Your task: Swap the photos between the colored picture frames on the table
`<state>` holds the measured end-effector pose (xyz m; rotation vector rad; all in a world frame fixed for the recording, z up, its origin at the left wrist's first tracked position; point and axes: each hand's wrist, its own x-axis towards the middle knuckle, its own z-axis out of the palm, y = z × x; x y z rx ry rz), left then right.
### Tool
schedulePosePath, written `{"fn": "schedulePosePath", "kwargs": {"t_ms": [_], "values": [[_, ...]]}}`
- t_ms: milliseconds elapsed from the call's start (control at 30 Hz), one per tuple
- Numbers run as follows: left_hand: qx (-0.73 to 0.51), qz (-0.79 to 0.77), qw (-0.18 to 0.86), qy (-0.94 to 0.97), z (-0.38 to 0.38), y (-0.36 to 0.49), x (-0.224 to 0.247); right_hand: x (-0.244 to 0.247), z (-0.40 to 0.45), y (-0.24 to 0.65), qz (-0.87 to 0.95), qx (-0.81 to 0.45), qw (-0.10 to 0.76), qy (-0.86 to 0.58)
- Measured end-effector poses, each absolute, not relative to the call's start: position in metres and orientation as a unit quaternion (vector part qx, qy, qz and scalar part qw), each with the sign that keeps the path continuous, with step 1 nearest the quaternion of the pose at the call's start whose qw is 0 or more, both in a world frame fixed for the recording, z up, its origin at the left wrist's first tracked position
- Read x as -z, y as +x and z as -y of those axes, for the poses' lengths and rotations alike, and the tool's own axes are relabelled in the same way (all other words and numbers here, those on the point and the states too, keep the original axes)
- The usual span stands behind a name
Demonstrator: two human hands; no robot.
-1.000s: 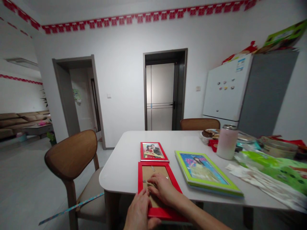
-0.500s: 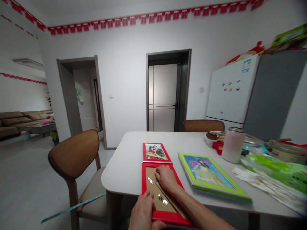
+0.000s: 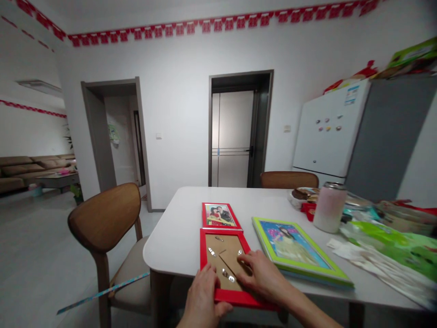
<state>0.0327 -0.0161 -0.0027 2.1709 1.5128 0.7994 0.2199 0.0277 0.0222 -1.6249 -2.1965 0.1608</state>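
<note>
A red picture frame [image 3: 203,248] lies face down at the table's near edge, its brown backing board [image 3: 227,246] showing with several small metal clips and a stand flap. My left hand [image 3: 205,291] grips the frame's near left corner, thumb on the front side and fingers over the top. On the frame's right side, my right hand [image 3: 259,275] has its fingers curled over the edge, fingertips beside a metal clip [image 3: 239,252] there. Just beyond lies another red frame [image 3: 221,215] with a photo of a couple. To the right is a green-framed picture [image 3: 297,248].
A white table [image 3: 180,218] carries a pink-white bottle [image 3: 329,207], white gloves [image 3: 372,262] and a green plastic package [image 3: 389,241] on the right. One wooden chair [image 3: 105,214] is at the left; another chair [image 3: 290,179] is behind the table.
My right hand has moved from the upper middle of the backing board to the frame's right side, nearer me. More clips show now. My left hand stays on the near left corner.
</note>
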Motion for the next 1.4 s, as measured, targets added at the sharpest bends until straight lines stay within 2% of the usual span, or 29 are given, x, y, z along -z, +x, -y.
{"fn": "schedulePosePath", "kwargs": {"t_ms": [200,367,467,600,800,967,1100,1267,1400], "values": [[-0.302,-0.528,0.197,0.769,0.012,0.034,0.01,-0.026,-0.025,0.211,0.766,-0.118,0.234,-0.587],[-0.316,-0.522,0.199,0.767,0.007,0.034,0.014,-0.026,-0.023,0.208,0.793,-0.064,0.201,-0.571],[-0.322,-0.514,0.217,0.765,0.006,0.034,0.016,-0.026,-0.024,0.21,0.779,-0.076,0.223,-0.581],[-0.375,-0.503,0.269,0.73,0.006,0.035,0.012,-0.041,-0.028,0.214,0.769,-0.1,0.248,-0.581],[-0.546,-0.459,0.375,0.592,-0.011,0.036,-0.006,-0.077,-0.021,0.197,0.777,-0.093,0.293,-0.55],[-0.639,-0.425,0.451,0.456,-0.027,0.003,-0.013,-0.074,-0.018,0.191,0.773,-0.13,0.352,-0.511],[-0.626,-0.458,0.494,0.391,-0.026,-0.044,-0.011,-0.047,-0.023,0.223,0.738,-0.081,0.291,-0.604],[-0.58,-0.526,0.436,0.443,-0.025,-0.082,-0.003,-0.016,-0.018,0.244,0.714,-0.075,0.2,-0.667],[-0.486,-0.636,0.26,0.54,-0.029,-0.093,0.006,-0.013,-0.016,0.236,0.704,-0.092,0.211,-0.672]]}}
